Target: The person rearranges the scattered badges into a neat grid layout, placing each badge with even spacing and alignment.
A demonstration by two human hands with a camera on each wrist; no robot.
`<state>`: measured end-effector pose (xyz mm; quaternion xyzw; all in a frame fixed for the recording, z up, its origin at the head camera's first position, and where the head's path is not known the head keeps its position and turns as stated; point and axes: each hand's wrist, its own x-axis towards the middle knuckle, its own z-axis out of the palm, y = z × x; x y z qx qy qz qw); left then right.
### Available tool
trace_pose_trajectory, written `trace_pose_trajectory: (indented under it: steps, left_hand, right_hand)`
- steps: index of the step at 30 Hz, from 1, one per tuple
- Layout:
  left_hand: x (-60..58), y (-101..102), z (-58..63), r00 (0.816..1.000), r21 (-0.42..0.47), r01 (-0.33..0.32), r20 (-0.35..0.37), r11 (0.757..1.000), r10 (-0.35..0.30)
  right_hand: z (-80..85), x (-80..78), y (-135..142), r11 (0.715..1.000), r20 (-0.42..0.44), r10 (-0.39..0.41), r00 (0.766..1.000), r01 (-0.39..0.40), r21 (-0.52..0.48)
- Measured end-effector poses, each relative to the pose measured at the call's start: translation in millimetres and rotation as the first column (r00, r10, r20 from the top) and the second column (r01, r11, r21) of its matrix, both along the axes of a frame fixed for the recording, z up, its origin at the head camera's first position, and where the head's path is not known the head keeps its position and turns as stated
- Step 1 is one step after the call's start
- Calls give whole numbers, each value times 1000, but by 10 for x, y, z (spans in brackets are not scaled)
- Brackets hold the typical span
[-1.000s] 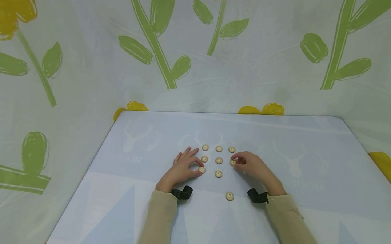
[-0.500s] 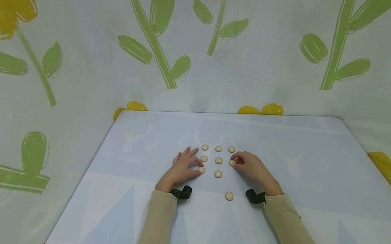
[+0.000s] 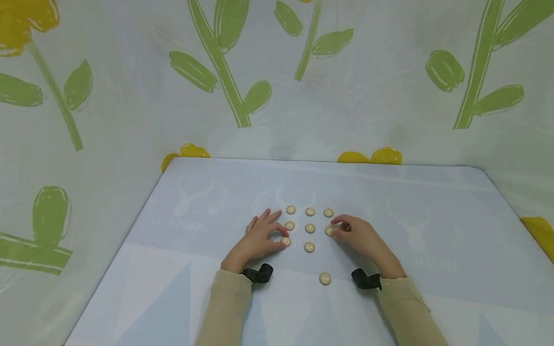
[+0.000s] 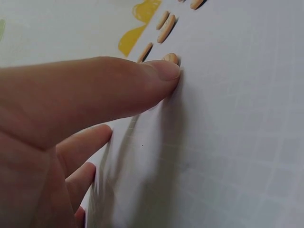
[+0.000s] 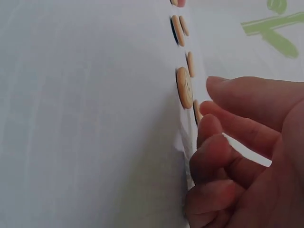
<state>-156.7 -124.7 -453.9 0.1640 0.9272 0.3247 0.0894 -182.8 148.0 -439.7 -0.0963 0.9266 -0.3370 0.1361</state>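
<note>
Round, pale wooden buttons lie in rows on the table. My left hand (image 3: 257, 240) pinches the front-left button (image 3: 286, 241) between thumb and index finger, its other fingers spread toward the back. In the left wrist view the thumb covers much of that button (image 4: 171, 58). At the right end of the middle row, my right hand (image 3: 359, 237) hovers beside a button (image 3: 329, 230). The right wrist view shows this button (image 5: 184, 88) lying free, with the thumb and index finger parted from each other just off it and the remaining fingers curled.
A middle button (image 3: 309, 228) and a front-row button (image 3: 309, 247) lie between the hands, with a back row behind. One separate button (image 3: 325, 279) sits nearer the person. The table cover (image 3: 160, 302) reaches back to a flower-patterned curtain (image 3: 132, 84).
My right thumb and index finger have come off the right-hand button and drawn slightly away to the right. The left hand stays on its button; the buttons look unmoved.
</note>
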Motion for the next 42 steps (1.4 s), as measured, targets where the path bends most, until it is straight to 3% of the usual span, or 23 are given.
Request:
trace_pose_trajectory:
  steps: [16, 25, 29, 33, 42]
  left_hand:
    - [0, 9, 9, 1000, -2, 2, -9, 1000, -2]
    - [-11, 3, -10, 1000, 11, 3, -8, 1000, -3]
    - [-10, -3, -3, 1000, 6, 2, -9, 1000, -2]
    - [-9, 0, 7, 1000, 3, 7, -9, 1000, -7]
    - [13, -11, 61, 1000, 21, 25, -13, 999, -25]
  right_hand:
    - [85, 183, 226, 998, 29, 57, 998, -56, -38]
    - [56, 275, 203, 993, 64, 87, 994, -81, -81]
    - [42, 299, 181, 981, 84, 182, 980, -175, -83]
    - [51, 342, 174, 953, 43, 300, 953, -297, -56]
    - [70, 426, 50, 914, 16, 405, 914, -405, -5]
